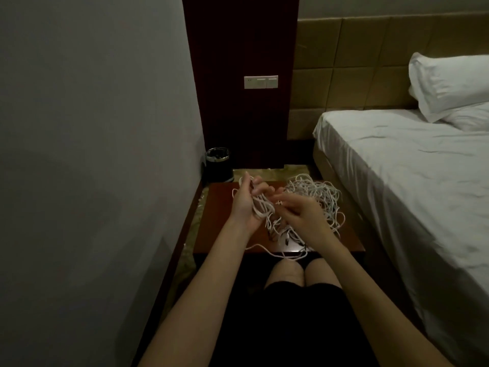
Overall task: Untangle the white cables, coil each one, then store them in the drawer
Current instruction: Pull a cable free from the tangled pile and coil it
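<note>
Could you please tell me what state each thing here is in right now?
Left hand: holds a bundle of cable loops, palm up.
Right hand: fingers pinch a cable end.
Held cable: partly looped in the left hand.
Cable pile: tangled, on the nightstand.
Nightstand: drawer not visible.
Bin: upright, lined.
Bed: made, pillows stacked.

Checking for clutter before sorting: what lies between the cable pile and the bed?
Head view: only bare tabletop shows between the cable pile and the bed.
</note>
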The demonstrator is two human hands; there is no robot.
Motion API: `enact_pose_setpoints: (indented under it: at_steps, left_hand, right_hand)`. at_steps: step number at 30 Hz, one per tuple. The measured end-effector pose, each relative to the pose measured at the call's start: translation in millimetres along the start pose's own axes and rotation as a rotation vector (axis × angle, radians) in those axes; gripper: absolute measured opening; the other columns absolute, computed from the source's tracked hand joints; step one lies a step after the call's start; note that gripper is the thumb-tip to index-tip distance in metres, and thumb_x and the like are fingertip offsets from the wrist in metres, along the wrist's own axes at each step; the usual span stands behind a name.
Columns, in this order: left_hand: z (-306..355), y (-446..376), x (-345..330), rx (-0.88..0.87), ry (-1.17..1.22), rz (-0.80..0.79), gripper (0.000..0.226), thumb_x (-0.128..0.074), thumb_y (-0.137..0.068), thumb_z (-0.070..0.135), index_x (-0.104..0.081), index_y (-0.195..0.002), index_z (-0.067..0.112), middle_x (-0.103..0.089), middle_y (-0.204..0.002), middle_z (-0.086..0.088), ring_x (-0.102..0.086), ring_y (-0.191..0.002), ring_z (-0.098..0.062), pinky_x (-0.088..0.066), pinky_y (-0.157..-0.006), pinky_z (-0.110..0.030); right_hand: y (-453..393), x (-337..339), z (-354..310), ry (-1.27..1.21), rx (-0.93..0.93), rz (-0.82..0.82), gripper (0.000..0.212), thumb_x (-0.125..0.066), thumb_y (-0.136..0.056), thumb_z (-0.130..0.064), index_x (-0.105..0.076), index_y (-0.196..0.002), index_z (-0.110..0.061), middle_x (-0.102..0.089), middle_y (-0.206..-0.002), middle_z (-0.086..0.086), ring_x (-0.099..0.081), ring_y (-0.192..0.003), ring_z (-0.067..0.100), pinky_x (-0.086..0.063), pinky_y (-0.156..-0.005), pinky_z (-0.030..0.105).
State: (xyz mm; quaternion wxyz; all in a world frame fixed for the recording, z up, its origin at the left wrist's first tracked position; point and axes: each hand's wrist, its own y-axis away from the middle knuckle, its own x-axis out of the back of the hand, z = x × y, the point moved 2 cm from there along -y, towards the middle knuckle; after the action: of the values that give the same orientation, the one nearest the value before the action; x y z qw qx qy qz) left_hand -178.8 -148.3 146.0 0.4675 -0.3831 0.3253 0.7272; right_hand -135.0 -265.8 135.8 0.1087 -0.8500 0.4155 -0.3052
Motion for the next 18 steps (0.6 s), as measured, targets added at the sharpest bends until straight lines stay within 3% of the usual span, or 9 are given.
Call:
enact_pose_setpoints:
  at_steps: [2,5,8,14,16,18]
  left_hand:
    - [-1,10,5,-0.008,0.012,0.008,0.047,-0.029,-0.104,0.043,-0.037,-0.066,0.017,-0.032,-0.038,0.008,-0.038,-0.032,-0.006,-0.052,-0.052,-0.022]
    - [-2,24,9,0.017,-0.001,-0.034,0.048,-0.031,-0.104,0.045,-0.038,-0.065,0.016,-0.03,-0.038,0.007,-0.028,-0.026,-0.003,-0.032,-0.03,-0.015]
    - [-8,39,12,0.039,-0.152,-0.097,0.049,-0.027,-0.104,0.047,-0.036,-0.066,0.017,-0.029,-0.039,0.008,-0.024,-0.026,-0.001,-0.023,-0.026,-0.014]
    - [-27,59,11,0.092,-0.323,-0.083,0.049,-0.032,-0.103,0.046,-0.035,-0.064,0.018,-0.027,-0.043,0.008,-0.022,-0.028,-0.003,-0.016,-0.031,-0.015]
    - [-27,61,11,0.096,-0.344,-0.088,0.049,-0.032,-0.103,0.047,-0.035,-0.063,0.018,-0.027,-0.043,0.008,-0.022,-0.028,-0.003,-0.016,-0.032,-0.015]
    - [-21,61,12,0.094,-0.322,-0.094,0.05,-0.031,-0.103,0.047,-0.037,-0.064,0.017,-0.027,-0.043,0.008,-0.022,-0.028,-0.003,-0.016,-0.031,-0.015]
  right_hand:
    - [17,2,-3,-0.072,-0.034,-0.005,0.012,-0.068,-0.087,-0.012,-0.065,-0.098,-0.017,-0.073,-0.074,0.007,-0.07,-0.065,0.025,-0.057,-0.062,0.034]
    - [41,8,-4,-0.036,-0.07,0.016,0.01,-0.071,-0.086,-0.014,-0.065,-0.094,-0.011,-0.072,-0.073,0.004,-0.07,-0.067,0.017,-0.056,-0.063,0.027]
    - [66,0,-15,0.142,0.008,-0.069,0.004,-0.068,-0.089,-0.016,-0.072,-0.091,-0.014,-0.071,-0.075,-0.001,-0.065,-0.066,0.006,-0.051,-0.064,0.02]
    - [77,-9,-40,0.241,0.068,-0.147,0.009,-0.071,-0.085,-0.011,-0.076,-0.092,-0.009,-0.073,-0.089,-0.008,-0.066,-0.084,0.003,-0.05,-0.084,0.014]
    - [70,-10,-45,0.251,0.049,-0.195,0.007,-0.072,-0.084,-0.012,-0.077,-0.088,-0.01,-0.068,-0.083,-0.015,-0.061,-0.077,-0.005,-0.046,-0.077,0.009]
    - [67,-11,-45,0.286,0.019,-0.187,0.008,-0.073,-0.084,-0.02,-0.075,-0.084,-0.013,-0.065,-0.071,-0.008,-0.054,-0.06,-0.005,-0.04,-0.064,0.008]
